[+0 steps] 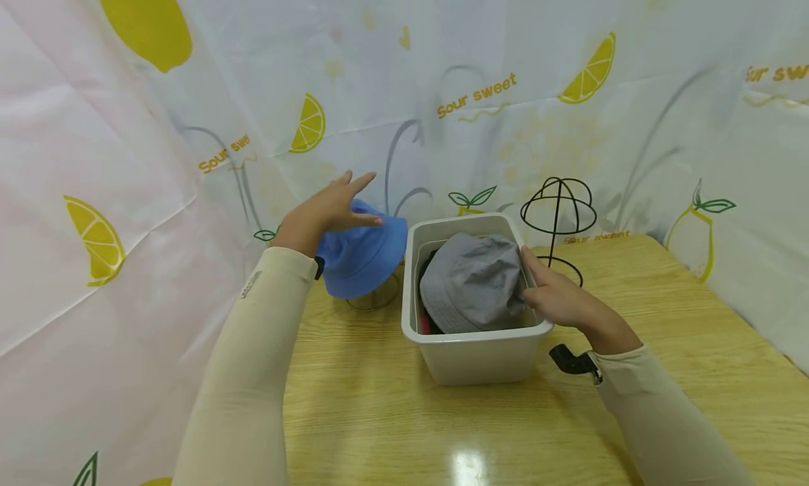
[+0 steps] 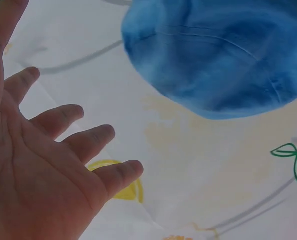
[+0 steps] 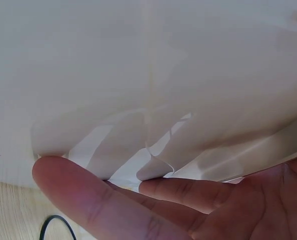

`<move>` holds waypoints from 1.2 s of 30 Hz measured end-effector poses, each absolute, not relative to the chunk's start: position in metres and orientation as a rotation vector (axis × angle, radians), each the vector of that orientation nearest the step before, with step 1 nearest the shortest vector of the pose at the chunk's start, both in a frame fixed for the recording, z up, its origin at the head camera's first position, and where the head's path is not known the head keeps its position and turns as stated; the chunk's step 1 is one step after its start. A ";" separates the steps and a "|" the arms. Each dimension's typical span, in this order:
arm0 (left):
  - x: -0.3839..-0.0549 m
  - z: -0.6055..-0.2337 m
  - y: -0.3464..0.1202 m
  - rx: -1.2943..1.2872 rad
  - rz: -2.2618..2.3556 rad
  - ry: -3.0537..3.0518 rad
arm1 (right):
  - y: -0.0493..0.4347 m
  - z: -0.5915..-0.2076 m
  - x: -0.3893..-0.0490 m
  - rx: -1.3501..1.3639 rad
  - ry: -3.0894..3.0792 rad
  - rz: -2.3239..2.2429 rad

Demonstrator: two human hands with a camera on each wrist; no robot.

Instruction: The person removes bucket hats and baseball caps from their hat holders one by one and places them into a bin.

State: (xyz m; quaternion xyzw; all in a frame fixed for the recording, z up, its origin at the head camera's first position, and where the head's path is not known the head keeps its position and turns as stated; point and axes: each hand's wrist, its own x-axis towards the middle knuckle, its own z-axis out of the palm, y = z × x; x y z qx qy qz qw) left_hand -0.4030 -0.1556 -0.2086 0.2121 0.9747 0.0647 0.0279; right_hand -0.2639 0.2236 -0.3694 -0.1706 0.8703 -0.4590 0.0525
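A blue bucket hat [image 1: 373, 261] sits on a wire hat stand [image 1: 374, 305], mostly hidden beneath it. My left hand [image 1: 335, 208] is raised beside the hat's crown, fingers spread. In the left wrist view, a gap separates that hand [image 2: 48, 150] from the hat [image 2: 218, 60]. A light grey plastic bin [image 1: 480, 363] stands to the right, with a grey bucket hat [image 1: 474, 282] on top inside. My right hand [image 1: 562, 296] grips the bin's right rim, thumb over the edge. In the right wrist view, its fingers [image 3: 183, 192] lie against the outer wall [image 3: 113, 75].
Behind the bin's right side stands a bare black wire hat stand [image 1: 556, 219]. Something dark and red [image 1: 425, 323] shows under the grey hat. A lemon-print curtain [image 1: 379, 64] hangs behind and left of the wooden table [image 1: 379, 423].
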 end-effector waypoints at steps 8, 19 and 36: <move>-0.411 -0.225 -0.172 0.650 0.261 3.045 | 0.222 -0.369 -0.264 -0.511 2.649 -1.394; -0.422 -0.257 -0.191 0.534 0.327 3.088 | 0.220 -0.367 -0.262 -0.501 2.668 -1.376; -0.433 -0.286 -0.193 0.421 0.433 3.113 | 0.224 -0.372 -0.264 -0.490 2.666 -1.359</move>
